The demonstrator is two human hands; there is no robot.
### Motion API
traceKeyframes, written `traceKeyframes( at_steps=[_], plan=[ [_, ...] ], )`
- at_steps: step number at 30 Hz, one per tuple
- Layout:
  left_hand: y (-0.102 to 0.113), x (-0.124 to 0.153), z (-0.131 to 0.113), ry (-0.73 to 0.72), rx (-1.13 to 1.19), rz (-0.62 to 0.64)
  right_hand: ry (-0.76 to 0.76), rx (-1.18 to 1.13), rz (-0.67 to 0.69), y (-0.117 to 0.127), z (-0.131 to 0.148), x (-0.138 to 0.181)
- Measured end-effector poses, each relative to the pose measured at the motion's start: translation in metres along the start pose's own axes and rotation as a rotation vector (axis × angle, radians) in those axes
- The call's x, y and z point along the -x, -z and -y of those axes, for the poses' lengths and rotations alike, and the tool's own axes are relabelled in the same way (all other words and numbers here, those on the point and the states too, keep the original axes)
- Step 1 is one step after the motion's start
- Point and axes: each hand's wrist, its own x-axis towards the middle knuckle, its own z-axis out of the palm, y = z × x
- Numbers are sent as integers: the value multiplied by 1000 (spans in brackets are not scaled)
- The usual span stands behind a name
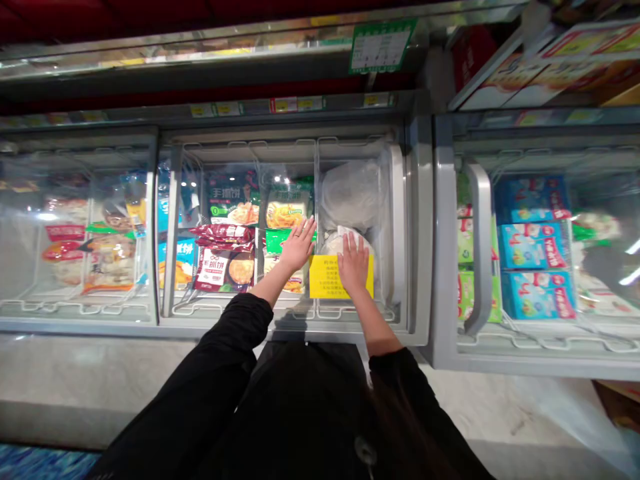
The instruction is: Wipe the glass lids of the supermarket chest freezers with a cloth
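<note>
I am reaching into an open chest freezer [420, 253] with both arms in black sleeves. My left hand [298, 244] lies flat, fingers stretched out, on a green frozen-food packet [276, 241] in the middle compartment. My right hand [353, 261] rests open, fingers spread, on a white plastic bag [350, 195] just above a yellow printed sign [325, 277] at the front of the right compartment. Neither hand grips anything.
Red packets [223, 257] fill the compartment to the left. Sliding glass lids cover the left section [75, 227] and a second freezer with blue boxes [533, 247] on the right. A green label [380, 45] hangs on the shelf above.
</note>
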Motion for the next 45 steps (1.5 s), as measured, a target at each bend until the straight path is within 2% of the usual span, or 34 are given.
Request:
traceKeyframes(
  at_steps=[4,6,8,11,13,16,20,22,24,26,28,31,33,36,38,40,42,45],
  plan=[
    [-6,45,-12,-7,1,52,155,-39,112,-13,38,45],
    [-9,61,-13,-29,12,66,240,-48,174,-9,40,51],
    [-11,76,-9,-71,26,91,260,-41,217,-2,30,45],
    [-11,100,2,-123,36,144,88,6,160,7,12,26],
    [-10,116,10,-118,28,167,-6,18,93,6,13,16],
    [-13,136,17,-96,11,176,12,-1,58,-10,38,22],
    [-20,150,24,-91,14,194,219,-21,138,-36,72,68],
    [-22,155,29,-99,26,228,294,-8,192,-42,68,96],
    [-21,159,34,-118,43,260,331,23,227,-41,48,117],
    [-20,163,38,-138,58,276,280,71,208,-38,25,128],
    [-20,168,40,-149,62,278,155,102,156,-36,11,130],
    [-22,173,40,-154,51,272,-66,101,85,-42,21,127],
    [-25,174,39,-141,38,273,-107,91,88,-48,40,129],
    [-26,176,37,-101,43,289,79,73,159,-51,59,143],
    [-24,179,35,-80,56,319,212,58,203,-48,53,157],
    [-21,184,34,-70,63,356,257,49,222,-42,36,170],
    [-17,191,33,-60,64,381,205,65,195,-35,17,177],
    [-14,202,28,-29,59,391,-8,121,101,-30,4,174]
  ],
)
